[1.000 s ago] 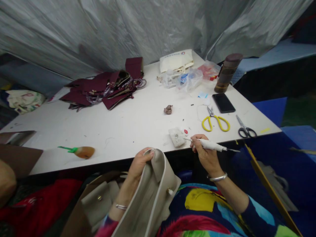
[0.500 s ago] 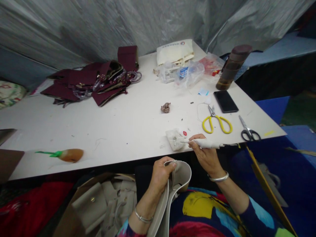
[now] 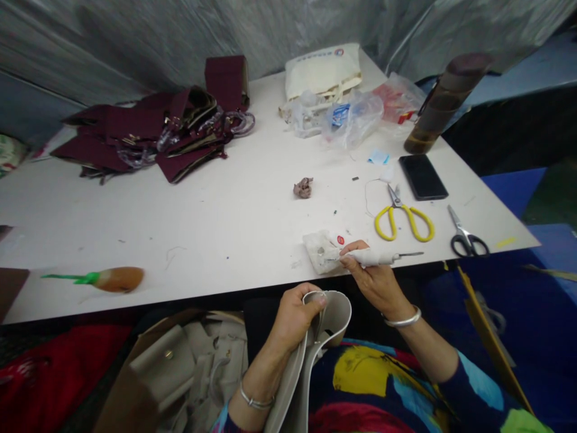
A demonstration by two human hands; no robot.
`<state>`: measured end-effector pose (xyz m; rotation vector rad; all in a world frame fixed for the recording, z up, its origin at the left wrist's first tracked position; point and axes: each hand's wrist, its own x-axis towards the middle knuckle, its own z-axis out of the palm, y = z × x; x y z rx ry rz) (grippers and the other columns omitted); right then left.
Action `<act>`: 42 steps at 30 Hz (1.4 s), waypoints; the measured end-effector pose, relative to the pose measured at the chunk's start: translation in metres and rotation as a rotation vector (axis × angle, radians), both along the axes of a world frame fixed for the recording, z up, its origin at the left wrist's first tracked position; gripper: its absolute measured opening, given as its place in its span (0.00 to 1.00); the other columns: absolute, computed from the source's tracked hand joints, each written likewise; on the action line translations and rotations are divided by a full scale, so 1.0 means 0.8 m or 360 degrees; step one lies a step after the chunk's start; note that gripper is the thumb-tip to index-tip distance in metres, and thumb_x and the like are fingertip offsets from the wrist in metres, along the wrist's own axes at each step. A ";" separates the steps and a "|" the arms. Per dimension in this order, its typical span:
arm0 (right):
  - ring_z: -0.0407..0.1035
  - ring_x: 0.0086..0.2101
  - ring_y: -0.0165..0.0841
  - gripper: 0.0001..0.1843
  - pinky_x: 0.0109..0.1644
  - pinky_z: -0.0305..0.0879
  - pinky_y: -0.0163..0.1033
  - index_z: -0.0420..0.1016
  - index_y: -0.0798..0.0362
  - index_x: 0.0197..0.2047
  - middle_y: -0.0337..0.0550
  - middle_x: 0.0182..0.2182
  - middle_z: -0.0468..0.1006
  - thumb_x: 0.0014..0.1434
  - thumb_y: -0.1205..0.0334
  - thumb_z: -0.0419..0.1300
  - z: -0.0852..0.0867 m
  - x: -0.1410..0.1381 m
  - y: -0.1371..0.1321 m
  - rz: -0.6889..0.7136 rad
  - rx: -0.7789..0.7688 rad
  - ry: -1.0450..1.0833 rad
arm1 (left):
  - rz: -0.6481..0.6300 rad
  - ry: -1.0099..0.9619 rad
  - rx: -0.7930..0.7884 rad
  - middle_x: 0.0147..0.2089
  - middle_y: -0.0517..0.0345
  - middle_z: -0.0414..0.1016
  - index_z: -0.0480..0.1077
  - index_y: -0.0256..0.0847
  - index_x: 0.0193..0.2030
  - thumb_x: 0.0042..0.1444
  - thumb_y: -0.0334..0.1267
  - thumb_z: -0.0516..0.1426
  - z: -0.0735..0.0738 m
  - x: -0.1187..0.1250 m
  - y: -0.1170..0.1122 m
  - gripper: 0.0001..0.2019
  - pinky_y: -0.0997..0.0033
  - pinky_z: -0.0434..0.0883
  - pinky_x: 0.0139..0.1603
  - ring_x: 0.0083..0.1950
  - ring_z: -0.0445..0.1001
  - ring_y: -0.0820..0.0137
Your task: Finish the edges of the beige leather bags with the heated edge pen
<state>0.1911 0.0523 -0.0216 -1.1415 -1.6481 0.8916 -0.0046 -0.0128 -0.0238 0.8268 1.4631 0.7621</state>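
Below the table's front edge, my left hand [image 3: 291,322] pinches the upper edge of a beige leather-like bag panel [image 3: 343,310], which bends into a loop and hangs down toward my lap. My right hand [image 3: 381,291] is closed around a slim tool with a white-wrapped handle [image 3: 372,257]. A thin metal rod sticks out of the handle's right end. The tool's left tip points at a crumpled white pad [image 3: 315,251] on the table edge; whether it touches the pad I cannot tell. Beside the pad lies a small red sticker [image 3: 341,240].
Yellow-handled scissors [image 3: 411,222], black-handled scissors [image 3: 469,243], a phone [image 3: 424,177] and a tall bottle [image 3: 444,105] are on the right. Maroon bags [image 3: 139,129] pile at back left. An orange squeeze bottle [image 3: 124,279] lies front left, above a box of beige bags [image 3: 164,364].
The tool has turned slightly in my right hand, and its rear metal rod shows more clearly. My left hand keeps its hold on the bag panel. The camera view has shifted a little.
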 end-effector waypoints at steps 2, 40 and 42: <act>0.69 0.33 0.34 0.13 0.40 0.66 0.40 0.73 0.50 0.42 0.38 0.32 0.72 0.73 0.50 0.58 -0.001 -0.001 0.002 0.0017 -0.0034 -0.0010 | -0.0003 0.0010 0.0004 0.27 0.59 0.75 0.77 0.35 0.33 0.47 0.43 0.68 0.000 -0.001 0.000 0.13 0.71 0.64 0.35 0.29 0.67 0.71; 0.63 0.28 0.31 0.16 0.35 0.61 0.38 0.70 0.52 0.30 0.36 0.25 0.68 0.70 0.55 0.57 0.008 0.004 -0.034 0.0490 -0.0490 0.0104 | -0.0111 -0.0008 0.0043 0.25 0.59 0.74 0.78 0.37 0.28 0.46 0.39 0.66 0.011 0.016 -0.015 0.07 0.70 0.63 0.33 0.28 0.67 0.70; 0.63 0.27 0.31 0.16 0.34 0.61 0.38 0.71 0.52 0.31 0.36 0.25 0.69 0.70 0.53 0.58 -0.002 0.003 -0.047 0.0375 -0.0470 0.0184 | -0.0088 -0.0014 0.0049 0.25 0.59 0.75 0.79 0.37 0.28 0.46 0.39 0.67 0.009 0.013 -0.014 0.07 0.70 0.63 0.34 0.29 0.67 0.70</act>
